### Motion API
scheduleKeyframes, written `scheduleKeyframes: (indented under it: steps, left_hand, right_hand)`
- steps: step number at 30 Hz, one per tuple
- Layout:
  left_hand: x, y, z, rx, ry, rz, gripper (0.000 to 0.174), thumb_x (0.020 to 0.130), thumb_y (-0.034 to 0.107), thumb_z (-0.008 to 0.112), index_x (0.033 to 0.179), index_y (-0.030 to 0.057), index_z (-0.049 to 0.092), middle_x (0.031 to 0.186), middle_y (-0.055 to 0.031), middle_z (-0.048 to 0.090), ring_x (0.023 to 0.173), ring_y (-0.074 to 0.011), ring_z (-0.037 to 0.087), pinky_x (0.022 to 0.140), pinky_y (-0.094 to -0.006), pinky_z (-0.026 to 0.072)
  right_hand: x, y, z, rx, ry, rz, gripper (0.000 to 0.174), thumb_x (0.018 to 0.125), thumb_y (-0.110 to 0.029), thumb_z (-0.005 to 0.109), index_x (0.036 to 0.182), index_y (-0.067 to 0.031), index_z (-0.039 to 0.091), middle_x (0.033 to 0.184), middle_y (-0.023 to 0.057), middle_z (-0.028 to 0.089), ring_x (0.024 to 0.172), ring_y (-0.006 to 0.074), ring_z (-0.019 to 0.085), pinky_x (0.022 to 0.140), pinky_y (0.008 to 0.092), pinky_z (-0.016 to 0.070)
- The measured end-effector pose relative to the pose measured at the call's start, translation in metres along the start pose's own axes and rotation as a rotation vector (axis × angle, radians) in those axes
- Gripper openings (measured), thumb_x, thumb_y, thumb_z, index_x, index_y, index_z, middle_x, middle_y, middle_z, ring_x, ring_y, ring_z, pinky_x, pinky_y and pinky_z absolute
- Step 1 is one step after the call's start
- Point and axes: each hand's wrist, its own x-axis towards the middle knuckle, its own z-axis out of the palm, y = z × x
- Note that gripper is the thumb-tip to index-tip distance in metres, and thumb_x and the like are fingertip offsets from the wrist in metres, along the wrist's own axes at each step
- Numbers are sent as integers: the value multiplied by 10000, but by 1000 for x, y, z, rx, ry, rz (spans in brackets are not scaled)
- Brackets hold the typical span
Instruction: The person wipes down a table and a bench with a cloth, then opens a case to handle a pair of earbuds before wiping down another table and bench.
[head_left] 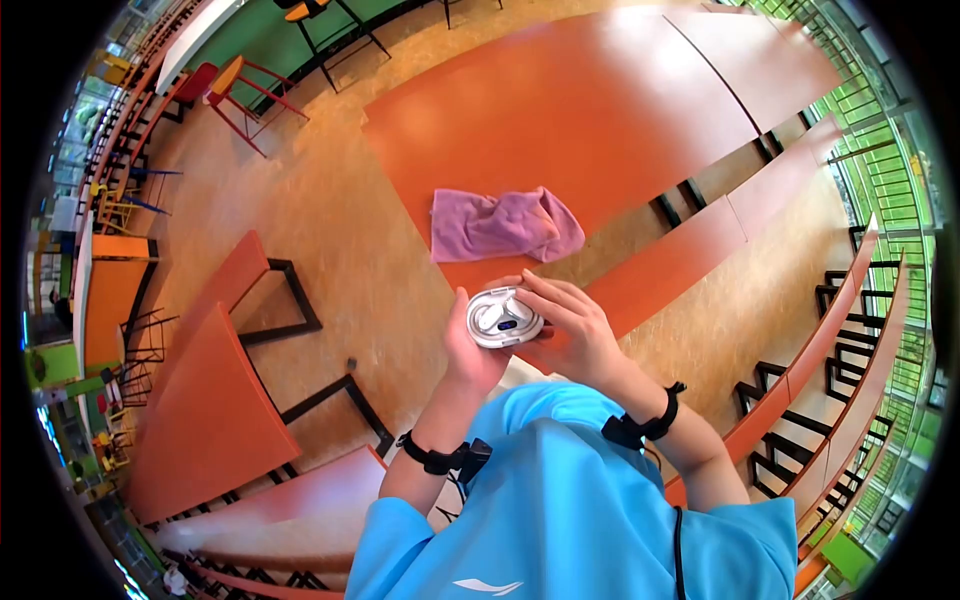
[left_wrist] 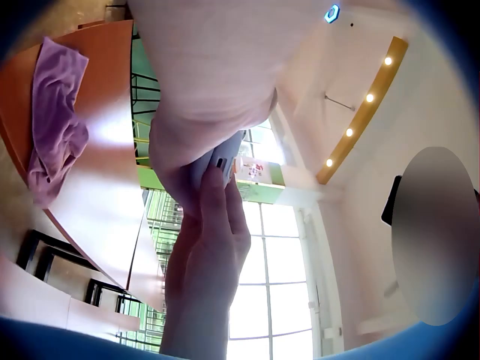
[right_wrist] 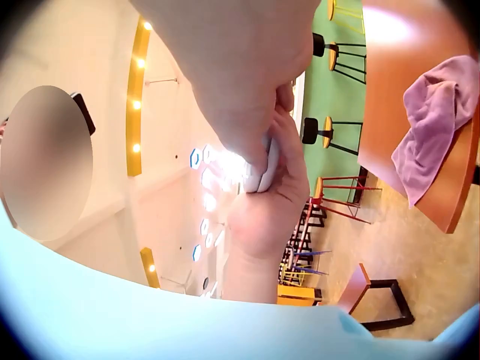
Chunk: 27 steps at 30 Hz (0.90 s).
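Observation:
A small white oval case (head_left: 490, 338) with a dark display is held between both hands in front of the blue shirt. My left hand (head_left: 474, 352) grips it from the left side, palm and thumb around its edge. The right hand (head_left: 578, 335) has its thumb and fingers on the case's right and upper edge. In the left wrist view the case (left_wrist: 201, 169) is mostly covered by the left hand (left_wrist: 214, 97). The right wrist view has the grey-white case (right_wrist: 262, 176) between the right hand (right_wrist: 247, 97) and the left palm (right_wrist: 259, 225).
A purple towel (head_left: 490, 225) lies near the corner of a long orange table (head_left: 520, 120) beyond the hands. Orange benches (head_left: 680, 265) stand to the right, another table (head_left: 210, 420) to the left. Stools (head_left: 240, 95) stand farther off.

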Motion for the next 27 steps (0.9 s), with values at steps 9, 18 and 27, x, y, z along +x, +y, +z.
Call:
scheduleKeyframes:
  steps: [9,18,27]
  left_hand:
    - [10,60,-11,231,-105,-44,683,1106,541,268,1466,14,511,1326,-175,667,1137,-305,705,924,-498,614]
    - [13,52,-12,187,-33,-34,705,1120,583,244,1454,15,495,1299,-186,665,1115,-316,709,917,-491,631]
    - [10,26,7,342,51,263,705,1118,582,251,1459,15,493,1384,-191,639,1241,-312,650,1030,-449,554]
  right_hand:
    - [38,-38,38,54,79,303,872,707,-141,942,1487,-62,561,1348,154,635,1209,357,621,1003,435,559]
    - [31,-37,37,-25,107,255,766,713,-157,939,1402,-41,626,1372,152,660,1224,342,638,1028,420,555]
    - [17,-43,54,230,368,380,925,727,-100,935,1528,-14,480,1454,182,581,1298,313,621,1091,407,531]
